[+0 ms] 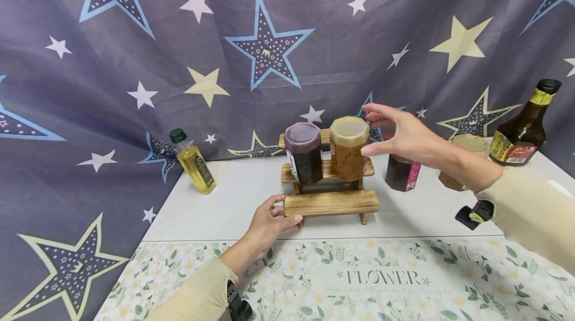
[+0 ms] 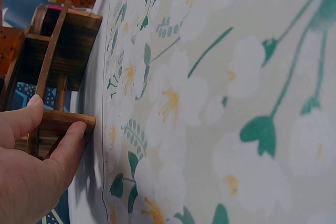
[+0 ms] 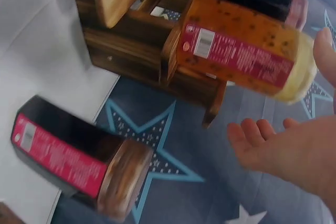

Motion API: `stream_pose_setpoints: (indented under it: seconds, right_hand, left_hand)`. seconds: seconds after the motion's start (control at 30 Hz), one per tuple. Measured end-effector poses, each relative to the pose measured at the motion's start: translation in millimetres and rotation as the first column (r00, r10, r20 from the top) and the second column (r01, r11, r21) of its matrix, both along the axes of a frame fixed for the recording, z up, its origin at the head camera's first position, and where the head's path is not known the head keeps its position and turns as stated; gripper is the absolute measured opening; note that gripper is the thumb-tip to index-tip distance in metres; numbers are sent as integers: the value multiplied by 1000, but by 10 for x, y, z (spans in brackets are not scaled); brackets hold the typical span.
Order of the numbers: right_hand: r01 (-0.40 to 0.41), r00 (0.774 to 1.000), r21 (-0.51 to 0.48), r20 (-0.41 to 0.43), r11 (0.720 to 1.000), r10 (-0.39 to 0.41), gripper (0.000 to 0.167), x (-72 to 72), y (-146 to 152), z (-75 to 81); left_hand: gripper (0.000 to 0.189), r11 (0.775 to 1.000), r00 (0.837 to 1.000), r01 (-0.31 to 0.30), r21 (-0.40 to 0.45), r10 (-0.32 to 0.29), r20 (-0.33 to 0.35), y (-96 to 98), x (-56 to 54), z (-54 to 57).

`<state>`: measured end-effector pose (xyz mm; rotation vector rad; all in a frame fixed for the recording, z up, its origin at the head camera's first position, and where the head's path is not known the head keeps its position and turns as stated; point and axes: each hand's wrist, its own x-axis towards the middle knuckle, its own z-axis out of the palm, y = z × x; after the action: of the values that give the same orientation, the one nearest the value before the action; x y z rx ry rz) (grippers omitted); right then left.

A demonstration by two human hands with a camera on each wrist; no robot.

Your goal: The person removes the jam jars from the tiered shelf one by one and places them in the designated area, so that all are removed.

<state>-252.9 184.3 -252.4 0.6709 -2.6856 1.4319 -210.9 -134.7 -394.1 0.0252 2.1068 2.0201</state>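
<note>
A tiered wooden rack (image 1: pixel 332 203) stands on the white tabletop. Two jars sit side by side on its middle step: one dark with a purple lid (image 1: pixel 304 154), one amber and speckled with a yellowish lid (image 1: pixel 348 154). My left hand (image 1: pixel 266 226) pinches the left end of the lowest step between thumb and fingers, as the left wrist view (image 2: pixel 42 166) also shows. Beside the amber jar's lid is my right hand (image 1: pixel 404 134), thumb and fingers spread apart. In the right wrist view a gap shows between the fingers (image 3: pixel 252 132) and the amber jar (image 3: pixel 236 45).
Right of the rack stands a dark jar with a pink label (image 1: pixel 401 173). Behind the right forearm is another jar (image 1: pixel 469 146), partly hidden. A brown sauce bottle (image 1: pixel 521 129) stands far right, an oil bottle (image 1: pixel 196 166) at left. A starry curtain (image 1: pixel 215 51) hangs behind.
</note>
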Motion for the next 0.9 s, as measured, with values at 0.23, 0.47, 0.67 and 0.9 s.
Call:
stream_pose_setpoints:
  seconds: [0.23,0.47,0.67,0.9]
  right_hand:
    - [-48,998,-5,29,999,48,92,-65,-197,-38]
    - [-46,999,-23,-9,999,46,86,-100,-257,-117]
    - [-20,999,-62,-46,998,17,74,-133,-261,-179]
    - [20,999,-59,-46,998,-23,75,-153,-254,-193]
  left_hand:
    - [63,1000,1000,0,0,0,-2,6,8,7]
    - [63,1000,1000,2,-6,-2,-3,9,10,14]
    - [63,1000,1000,2,-2,-2,1,6,8,14]
    - [63,1000,1000,0,-4,0,0,7,5,5]
